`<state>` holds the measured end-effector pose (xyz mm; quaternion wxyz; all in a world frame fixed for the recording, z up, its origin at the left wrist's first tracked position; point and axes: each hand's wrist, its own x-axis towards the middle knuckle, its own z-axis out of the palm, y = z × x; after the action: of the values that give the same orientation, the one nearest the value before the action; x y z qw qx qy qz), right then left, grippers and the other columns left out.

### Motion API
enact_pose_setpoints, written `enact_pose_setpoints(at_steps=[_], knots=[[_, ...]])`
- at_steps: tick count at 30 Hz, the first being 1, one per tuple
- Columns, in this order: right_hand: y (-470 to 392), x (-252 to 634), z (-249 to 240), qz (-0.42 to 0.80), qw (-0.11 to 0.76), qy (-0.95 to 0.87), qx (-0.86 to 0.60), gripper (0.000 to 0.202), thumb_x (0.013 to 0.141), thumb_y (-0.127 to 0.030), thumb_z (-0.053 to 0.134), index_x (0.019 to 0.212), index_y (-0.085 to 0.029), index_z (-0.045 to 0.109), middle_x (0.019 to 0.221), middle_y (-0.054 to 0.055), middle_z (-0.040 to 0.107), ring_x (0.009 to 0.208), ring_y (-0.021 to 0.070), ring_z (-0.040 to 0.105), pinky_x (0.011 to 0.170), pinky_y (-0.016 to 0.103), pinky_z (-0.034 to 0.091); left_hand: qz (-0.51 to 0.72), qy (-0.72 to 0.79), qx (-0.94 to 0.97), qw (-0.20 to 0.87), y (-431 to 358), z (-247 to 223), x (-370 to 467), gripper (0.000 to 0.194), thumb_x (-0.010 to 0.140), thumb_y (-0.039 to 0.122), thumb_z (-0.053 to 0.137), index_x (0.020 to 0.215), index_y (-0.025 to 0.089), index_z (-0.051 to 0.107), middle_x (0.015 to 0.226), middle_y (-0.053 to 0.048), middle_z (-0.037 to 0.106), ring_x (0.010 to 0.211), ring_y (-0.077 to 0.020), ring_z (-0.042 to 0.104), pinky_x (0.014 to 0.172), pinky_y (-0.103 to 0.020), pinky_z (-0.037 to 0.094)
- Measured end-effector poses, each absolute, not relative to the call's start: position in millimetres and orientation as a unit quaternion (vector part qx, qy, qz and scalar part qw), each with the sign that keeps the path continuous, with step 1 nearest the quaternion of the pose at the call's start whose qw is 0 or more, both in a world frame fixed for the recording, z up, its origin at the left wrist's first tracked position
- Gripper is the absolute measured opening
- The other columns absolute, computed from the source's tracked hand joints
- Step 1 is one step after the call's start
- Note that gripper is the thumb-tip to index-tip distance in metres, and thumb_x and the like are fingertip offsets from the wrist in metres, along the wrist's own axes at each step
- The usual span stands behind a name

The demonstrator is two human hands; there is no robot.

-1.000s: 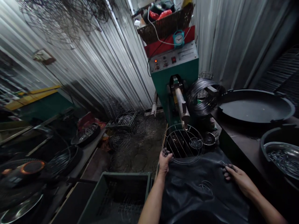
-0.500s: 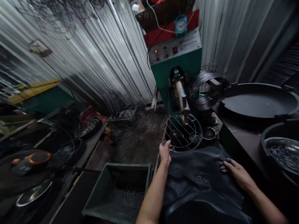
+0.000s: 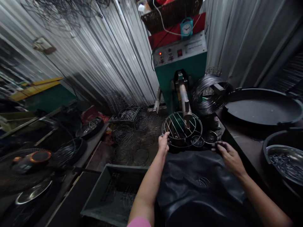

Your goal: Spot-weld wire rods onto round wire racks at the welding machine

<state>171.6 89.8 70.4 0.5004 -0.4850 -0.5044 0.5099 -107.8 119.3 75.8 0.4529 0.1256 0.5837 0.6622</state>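
Observation:
My left hand [image 3: 164,143] is closed on the near left rim of a round wire rack [image 3: 180,126], which has parallel bars across its ring. The rack is under the metal arm [image 3: 184,97] of a green machine [image 3: 163,77]; whether it touches the tip I cannot tell. Over the right side of the black apron [image 3: 189,176] is my right hand [image 3: 229,154], its fingers curled together. What they hold, if anything, is too small to make out. A few short curved wires [image 3: 203,181] lie on the apron. Beyond the right hand is a small round dish [image 3: 211,137].
A coil of wire [image 3: 211,94] stands right of the machine, beside a wide black pan [image 3: 262,105]. A metal bowl of small wire pieces [image 3: 286,160] is at far right. Left of my legs is a green crate [image 3: 94,195]. A fan [image 3: 33,160] stands further left.
The rack has tilted and shifted slightly left and up under the machine's arm, with my left hand on it. My right hand has risen and moved left, off the apron toward the small dish.

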Motion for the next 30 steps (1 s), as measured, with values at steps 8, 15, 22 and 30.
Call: enact_pose_setpoints(at_steps=[8,15,22,30], knots=[[123.5,103.0,91.0,0.51,0.478,-0.58,-0.42,0.033,0.077,-0.051,0.057,0.092,-0.022,0.059,0.087,0.006,0.067,0.07,0.0171,0.062,0.062,0.03,0.053,0.66,0.589,0.129,0.448,132.3,80.3,-118.6,0.037,0.05,0.035,0.075,0.065,0.016,0.047,0.051,0.007,0.041,0.041,-0.0046,0.038,0.035,-0.016,0.025],[135.8,114.5,97.8,0.52,0.588,-0.454,-0.421,0.03,0.077,-0.045,0.059,0.094,-0.02,0.057,0.082,0.002,0.065,0.062,0.0119,0.061,0.057,0.025,0.05,0.651,0.596,0.116,0.456,138.5,80.4,-129.0,0.039,0.049,0.036,0.076,0.064,0.016,0.045,0.051,0.008,0.038,0.039,-0.0031,0.035,0.034,-0.015,0.022],[138.5,101.6,91.8,0.538,0.482,-0.541,-0.43,0.033,0.074,-0.049,0.06,0.089,-0.019,0.06,0.082,0.005,0.067,0.067,0.0159,0.061,0.056,0.026,0.05,0.65,0.594,0.117,0.458,144.7,79.7,-124.8,0.039,0.049,0.034,0.075,0.067,0.016,0.046,0.054,0.007,0.041,0.041,-0.0035,0.037,0.034,-0.015,0.023],[141.2,92.9,78.9,0.45,0.415,-0.631,-0.476,0.032,0.076,-0.047,0.054,0.087,-0.019,0.064,0.057,0.001,0.063,0.053,0.0165,0.058,0.046,0.025,0.043,0.662,0.587,0.151,0.441,142.2,85.9,-122.5,0.041,0.049,0.038,0.076,0.068,0.016,0.047,0.051,0.009,0.038,0.038,-0.0021,0.032,0.034,-0.015,0.021]])
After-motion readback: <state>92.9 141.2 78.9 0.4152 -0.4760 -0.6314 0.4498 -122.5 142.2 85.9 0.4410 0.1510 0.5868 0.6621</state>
